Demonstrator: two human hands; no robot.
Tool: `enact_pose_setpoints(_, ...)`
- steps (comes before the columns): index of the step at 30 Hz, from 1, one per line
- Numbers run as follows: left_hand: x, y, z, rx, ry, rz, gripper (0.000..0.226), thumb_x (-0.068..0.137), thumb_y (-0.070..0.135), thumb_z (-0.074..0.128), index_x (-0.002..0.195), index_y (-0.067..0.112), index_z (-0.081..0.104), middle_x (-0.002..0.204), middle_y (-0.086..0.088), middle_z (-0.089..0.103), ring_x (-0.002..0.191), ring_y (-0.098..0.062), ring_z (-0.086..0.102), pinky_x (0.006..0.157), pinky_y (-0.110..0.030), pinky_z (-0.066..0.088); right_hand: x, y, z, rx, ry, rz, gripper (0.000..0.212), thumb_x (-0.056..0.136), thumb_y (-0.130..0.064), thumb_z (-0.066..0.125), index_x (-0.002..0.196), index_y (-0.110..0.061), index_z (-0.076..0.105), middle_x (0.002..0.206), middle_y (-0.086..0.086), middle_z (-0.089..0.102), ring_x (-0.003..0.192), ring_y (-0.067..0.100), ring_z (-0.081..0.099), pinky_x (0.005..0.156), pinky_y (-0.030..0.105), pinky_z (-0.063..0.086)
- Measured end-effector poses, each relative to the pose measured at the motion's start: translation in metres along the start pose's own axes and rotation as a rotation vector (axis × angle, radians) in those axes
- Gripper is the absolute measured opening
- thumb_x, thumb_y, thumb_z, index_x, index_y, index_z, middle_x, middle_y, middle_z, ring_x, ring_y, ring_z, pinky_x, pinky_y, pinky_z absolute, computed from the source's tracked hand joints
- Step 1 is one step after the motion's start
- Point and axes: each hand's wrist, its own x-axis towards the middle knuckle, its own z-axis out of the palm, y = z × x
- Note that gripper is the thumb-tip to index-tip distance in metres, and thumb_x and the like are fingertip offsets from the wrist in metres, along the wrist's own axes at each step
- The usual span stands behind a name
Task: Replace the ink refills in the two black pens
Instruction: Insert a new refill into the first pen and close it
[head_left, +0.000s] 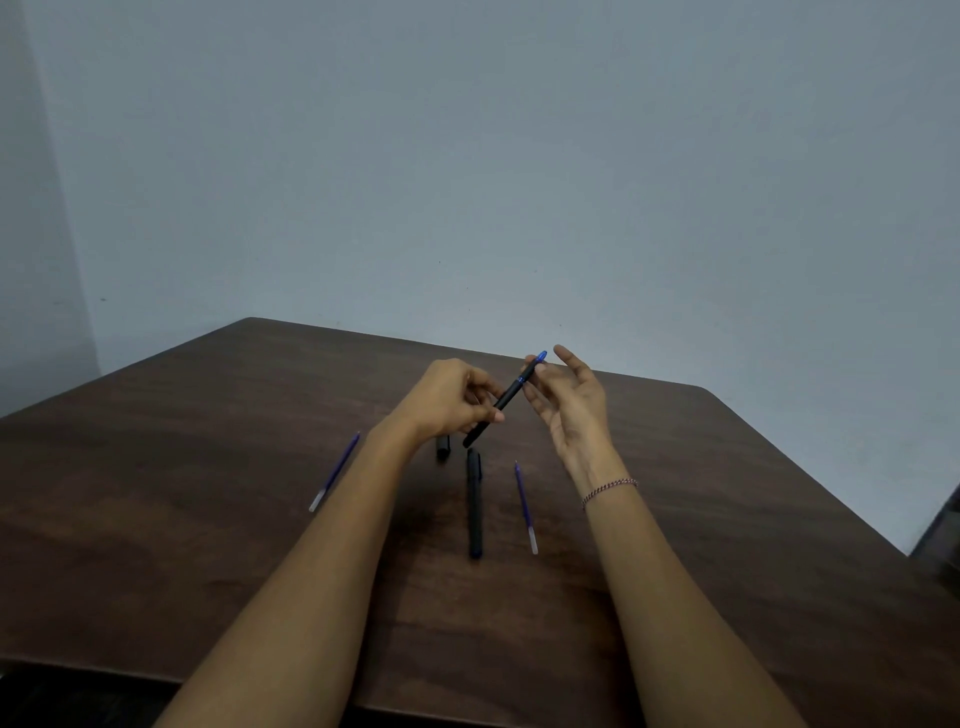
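Progress looks slight: my left hand grips one black pen above the second pen on the bench, my right hand open at the held pen's blue tip, while a refill left of the second pen and a second refill right of it lie unfitted.

Two black pens, two blue refills, one black cap, one wooden table.
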Motion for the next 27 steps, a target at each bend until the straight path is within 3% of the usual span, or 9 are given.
enact_pose_setpoints(3,-0.0003,0.0006,-0.0002,0.003,-0.007,0.006,0.035,0.074,0.011,0.076,0.107,0.007,0.067,0.073,0.004,0.065,0.069,-0.013,0.066,0.053,-0.014,0.053,0.0002,0.0011,-0.002,0.012,0.03,0.004,0.037,0.087,-0.002,0.062,0.121,-0.009,0.05,0.09,0.007,0.066,0.08,0.014,0.067,0.072,0.025,0.058)
enact_pose_setpoints(7,-0.001,0.002,0.0008,0.008,-0.009,0.004,0.036,0.075,0.012,0.076,0.109,0.007,0.066,0.074,0.004,0.065,0.069,-0.01,0.065,0.053,-0.013,0.053,0.0012,0.0011,-0.0011,0.054,-0.004,0.055,0.023,0.095,-0.005,0.05,0.117,-0.01,0.055,0.096,0.011,0.069,0.086,0.018,0.069,0.071,0.024,0.058)
enact_pose_setpoints(14,-0.0018,0.0044,0.0007,0.019,-0.013,0.017,0.035,0.075,0.011,0.076,0.108,0.007,0.066,0.074,0.004,0.064,0.067,-0.006,0.063,0.053,-0.013,0.053,0.0003,0.0011,-0.0005,0.012,-0.031,0.047,0.01,0.092,-0.007,0.056,0.094,-0.013,0.063,0.072,-0.001,0.072,0.071,0.011,0.07,0.067,0.022,0.057)
enact_pose_setpoints(21,-0.002,0.0049,0.0002,0.011,-0.02,0.008,0.034,0.076,0.011,0.075,0.109,0.006,0.066,0.074,0.003,0.064,0.068,-0.008,0.064,0.054,-0.014,0.053,-0.0011,-0.0002,0.0008,0.026,-0.045,0.062,0.013,0.095,-0.011,0.051,0.097,-0.013,0.063,0.08,0.002,0.072,0.075,0.011,0.07,0.069,0.023,0.057)
enact_pose_setpoints(27,-0.0028,0.005,0.001,-0.008,-0.023,0.012,0.035,0.075,0.011,0.076,0.108,0.007,0.066,0.075,0.002,0.064,0.067,-0.009,0.063,0.053,-0.013,0.052,-0.0021,0.0,-0.0006,-0.013,-0.011,0.042,0.005,0.09,-0.014,0.06,0.091,-0.012,0.064,0.08,0.002,0.068,0.074,0.011,0.065,0.063,0.02,0.055)
